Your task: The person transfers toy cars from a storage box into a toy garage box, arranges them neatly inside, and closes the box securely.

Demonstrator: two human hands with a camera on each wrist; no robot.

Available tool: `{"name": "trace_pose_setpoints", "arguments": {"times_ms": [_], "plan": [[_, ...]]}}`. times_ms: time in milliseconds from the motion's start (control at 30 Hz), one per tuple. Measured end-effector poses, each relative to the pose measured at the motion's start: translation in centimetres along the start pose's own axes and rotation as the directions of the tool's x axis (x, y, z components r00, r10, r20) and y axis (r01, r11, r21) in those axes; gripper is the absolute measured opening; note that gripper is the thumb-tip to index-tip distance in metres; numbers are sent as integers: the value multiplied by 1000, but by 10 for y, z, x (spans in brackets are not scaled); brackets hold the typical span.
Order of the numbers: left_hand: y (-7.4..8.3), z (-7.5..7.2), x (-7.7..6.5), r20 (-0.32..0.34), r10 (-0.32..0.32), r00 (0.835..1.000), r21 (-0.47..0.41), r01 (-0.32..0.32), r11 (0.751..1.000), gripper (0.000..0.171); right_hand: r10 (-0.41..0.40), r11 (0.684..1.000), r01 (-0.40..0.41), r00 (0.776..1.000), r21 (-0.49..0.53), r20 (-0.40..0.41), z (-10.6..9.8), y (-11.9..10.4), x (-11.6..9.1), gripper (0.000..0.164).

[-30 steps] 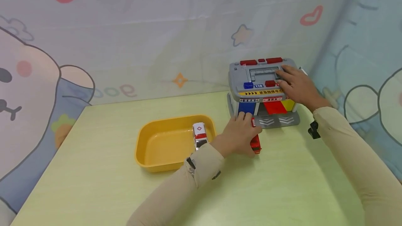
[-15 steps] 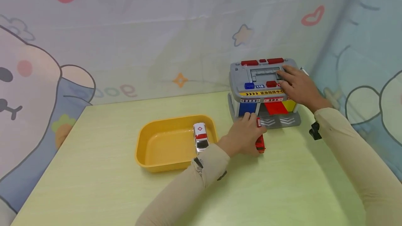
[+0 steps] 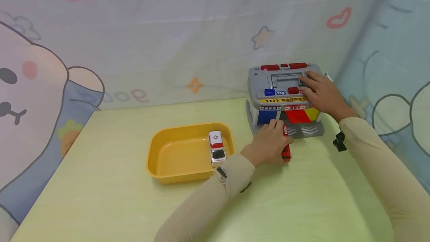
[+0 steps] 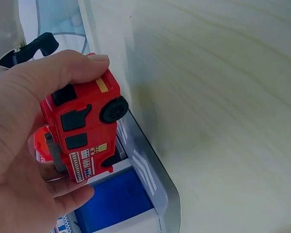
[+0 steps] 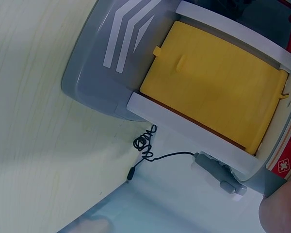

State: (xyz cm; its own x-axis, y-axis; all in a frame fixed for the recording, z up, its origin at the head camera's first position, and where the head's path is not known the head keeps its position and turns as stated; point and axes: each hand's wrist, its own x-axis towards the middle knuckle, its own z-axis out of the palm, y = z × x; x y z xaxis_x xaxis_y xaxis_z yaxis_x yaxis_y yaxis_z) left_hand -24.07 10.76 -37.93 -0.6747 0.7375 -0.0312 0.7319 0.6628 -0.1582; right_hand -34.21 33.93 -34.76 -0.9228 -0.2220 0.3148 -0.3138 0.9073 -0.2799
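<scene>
My left hand [image 3: 268, 145] grips a red toy fire truck [image 4: 82, 126] by its ends, thumb at one end and fingers at the other. It is just in front of the grey base of a toy garage [image 3: 260, 85]. The garage's blue door [image 3: 267, 117] is down, and the red door [image 3: 297, 116] in the middle sticks outward over a dark bay. My right hand [image 3: 324, 94] rests on the right side of the grey roof, fingers spread. In the right wrist view a yellow door [image 5: 213, 82] fills the right bay, closed.
To the left stands a yellow tray [image 3: 188, 177] with a white toy ambulance [image 3: 216, 148] inside, at its right end. A coiled black cord [image 5: 143, 143] with a grey handpiece [image 5: 218, 172] hangs at the garage's right side. A printed cloth backdrop rises behind the table.
My left hand has moved right with the fire truck, from before the blue door toward the middle bay. The right hand has stayed on the roof. The head view has shifted slightly.
</scene>
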Motion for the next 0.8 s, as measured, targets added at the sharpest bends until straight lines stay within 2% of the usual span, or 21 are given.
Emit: {"name": "trace_pose_setpoints", "arguments": {"times_ms": [300,433,800], "plan": [[7,4,9,56,7,998,29,-9,1000,56,6,1000,-6,1000,-4,3,0,1,-2,56],[8,3,9,47,10,999,51,-12,999,53,1,1000,-1,1000,-7,-7,0,0,-2,56],[11,-2,12,26,66,997,73,-68,995,48,-7,1000,7,1000,4,-11,-1,6,-1,56]]}}
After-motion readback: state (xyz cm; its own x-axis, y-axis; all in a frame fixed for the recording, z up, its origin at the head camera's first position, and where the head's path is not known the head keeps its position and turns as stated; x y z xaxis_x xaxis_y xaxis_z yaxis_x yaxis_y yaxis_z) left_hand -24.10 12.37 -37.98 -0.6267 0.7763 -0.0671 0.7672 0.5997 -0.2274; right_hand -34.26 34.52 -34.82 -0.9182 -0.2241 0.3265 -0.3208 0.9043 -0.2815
